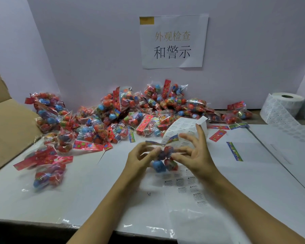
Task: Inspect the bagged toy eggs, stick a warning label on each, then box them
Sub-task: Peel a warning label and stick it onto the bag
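A clear bag of toy eggs [163, 160] with red and blue eggs hangs just above the white table, held between both hands. My left hand [141, 158] pinches its left side with curled fingers. My right hand [195, 154] holds its right side between thumb and forefinger, the other fingers spread upward. A strip of warning labels [185, 184] lies on the table under and beside the bag and curls up behind my right hand. A large heap of bagged eggs [123, 113] lies against the back wall. The open cardboard box [5, 131] stands at the left.
A roll of warning labels [287, 104] stands at the back right, its strip trailing forward. Two bags of eggs [48, 166] lie at the left near the box. Loose header cards [234, 151] lie on the white table [253, 173]. A paper sign [173, 41] hangs on the wall.
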A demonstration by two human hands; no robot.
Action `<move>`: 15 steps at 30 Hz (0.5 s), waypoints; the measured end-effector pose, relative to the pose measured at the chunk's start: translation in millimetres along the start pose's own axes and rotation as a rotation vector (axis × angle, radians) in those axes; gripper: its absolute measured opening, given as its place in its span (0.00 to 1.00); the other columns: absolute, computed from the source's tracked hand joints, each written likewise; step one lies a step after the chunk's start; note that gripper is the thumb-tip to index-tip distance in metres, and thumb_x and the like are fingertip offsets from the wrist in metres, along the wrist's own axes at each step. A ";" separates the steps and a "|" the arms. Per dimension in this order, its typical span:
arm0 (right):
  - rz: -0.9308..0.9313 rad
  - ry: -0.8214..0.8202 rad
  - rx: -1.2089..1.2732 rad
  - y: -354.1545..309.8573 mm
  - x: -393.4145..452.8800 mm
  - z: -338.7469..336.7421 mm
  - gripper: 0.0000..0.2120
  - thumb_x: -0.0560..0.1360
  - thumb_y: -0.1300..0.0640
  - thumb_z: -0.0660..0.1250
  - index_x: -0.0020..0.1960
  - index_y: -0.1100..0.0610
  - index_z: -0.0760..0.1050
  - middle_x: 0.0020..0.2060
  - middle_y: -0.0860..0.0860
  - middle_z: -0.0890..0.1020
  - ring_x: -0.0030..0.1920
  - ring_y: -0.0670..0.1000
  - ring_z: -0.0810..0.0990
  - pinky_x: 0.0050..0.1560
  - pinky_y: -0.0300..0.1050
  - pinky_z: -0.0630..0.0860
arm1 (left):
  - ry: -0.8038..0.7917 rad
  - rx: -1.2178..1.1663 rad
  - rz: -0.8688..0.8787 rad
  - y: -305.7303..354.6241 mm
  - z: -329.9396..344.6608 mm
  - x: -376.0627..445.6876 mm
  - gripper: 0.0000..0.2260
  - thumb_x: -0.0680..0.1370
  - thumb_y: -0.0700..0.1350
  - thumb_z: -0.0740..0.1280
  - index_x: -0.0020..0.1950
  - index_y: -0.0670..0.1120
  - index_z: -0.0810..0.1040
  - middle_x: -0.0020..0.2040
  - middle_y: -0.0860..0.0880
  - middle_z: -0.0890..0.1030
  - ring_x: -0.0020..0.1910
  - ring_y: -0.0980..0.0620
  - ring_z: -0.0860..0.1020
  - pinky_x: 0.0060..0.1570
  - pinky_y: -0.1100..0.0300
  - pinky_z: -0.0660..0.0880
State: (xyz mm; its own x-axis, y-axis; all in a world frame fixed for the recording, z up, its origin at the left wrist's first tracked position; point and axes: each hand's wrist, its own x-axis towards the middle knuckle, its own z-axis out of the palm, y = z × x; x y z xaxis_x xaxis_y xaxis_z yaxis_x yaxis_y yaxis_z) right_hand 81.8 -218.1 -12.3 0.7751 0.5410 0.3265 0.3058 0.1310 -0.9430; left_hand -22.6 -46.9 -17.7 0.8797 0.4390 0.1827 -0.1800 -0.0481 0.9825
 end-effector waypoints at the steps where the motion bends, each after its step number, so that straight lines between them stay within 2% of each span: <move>1: 0.009 -0.019 0.001 -1.7 -0.1 1.6 0.52 0.71 0.67 0.77 0.75 0.35 0.47 0.68 0.50 0.74 0.56 0.51 0.84 0.56 0.52 0.82 | -0.025 0.048 0.018 0.0 0.3 0.0 0.15 0.70 0.56 0.75 0.53 0.51 0.85 0.48 0.46 0.87 0.48 0.48 0.86 0.45 0.53 0.82; 3: 0.045 -0.033 0.001 -4.0 0.1 4.2 0.54 0.68 0.58 0.80 0.78 0.40 0.46 0.62 0.50 0.80 0.55 0.51 0.84 0.57 0.51 0.82 | -0.048 0.106 0.056 2.3 1.2 -2.2 0.05 0.72 0.50 0.73 0.45 0.54 0.88 0.44 0.48 0.87 0.43 0.53 0.85 0.40 0.62 0.79; 5: 0.081 -0.039 -0.014 -4.1 -0.3 5.2 0.56 0.66 0.52 0.82 0.81 0.44 0.47 0.52 0.49 0.86 0.52 0.50 0.85 0.54 0.46 0.83 | -0.071 0.132 0.074 1.5 0.9 -2.7 0.05 0.73 0.45 0.72 0.45 0.54 0.88 0.43 0.48 0.87 0.43 0.52 0.86 0.40 0.63 0.79; 8: 0.104 -0.037 0.002 -1.4 -0.1 4.4 0.54 0.64 0.53 0.80 0.81 0.46 0.52 0.47 0.52 0.87 0.50 0.54 0.86 0.54 0.51 0.83 | -0.123 0.115 0.080 0.8 0.4 -3.1 0.04 0.75 0.44 0.72 0.47 0.50 0.87 0.43 0.44 0.87 0.44 0.46 0.86 0.43 0.62 0.79; 11: 0.104 -0.018 0.005 -1.4 2.2 4.6 0.50 0.65 0.53 0.80 0.79 0.43 0.57 0.49 0.56 0.86 0.53 0.56 0.85 0.59 0.56 0.81 | -0.083 0.058 0.070 3.1 2.0 -2.2 0.05 0.73 0.44 0.72 0.45 0.52 0.88 0.42 0.46 0.87 0.42 0.50 0.86 0.41 0.64 0.79; 13: 0.095 0.004 0.032 -0.8 2.8 6.1 0.49 0.65 0.53 0.80 0.79 0.42 0.58 0.48 0.57 0.86 0.53 0.55 0.86 0.59 0.56 0.81 | -0.055 0.008 0.050 3.1 4.0 -1.4 0.05 0.74 0.46 0.72 0.47 0.52 0.88 0.44 0.45 0.87 0.44 0.49 0.87 0.42 0.63 0.80; 15: 0.077 0.027 0.060 0.4 2.3 7.4 0.48 0.67 0.54 0.80 0.79 0.43 0.58 0.44 0.57 0.87 0.50 0.54 0.87 0.57 0.52 0.81 | -0.021 -0.006 0.030 3.0 5.3 -1.2 0.06 0.74 0.50 0.72 0.49 0.53 0.87 0.46 0.45 0.87 0.48 0.46 0.86 0.44 0.57 0.83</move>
State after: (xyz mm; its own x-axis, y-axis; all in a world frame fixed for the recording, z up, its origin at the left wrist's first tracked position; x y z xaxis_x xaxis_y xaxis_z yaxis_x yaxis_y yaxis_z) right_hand 79.6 -210.7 -12.4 0.8096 0.5293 0.2538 0.2115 0.1402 -0.9673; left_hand -21.8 -52.4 -14.8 0.8829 0.4187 0.2124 -0.2086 -0.0556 0.9764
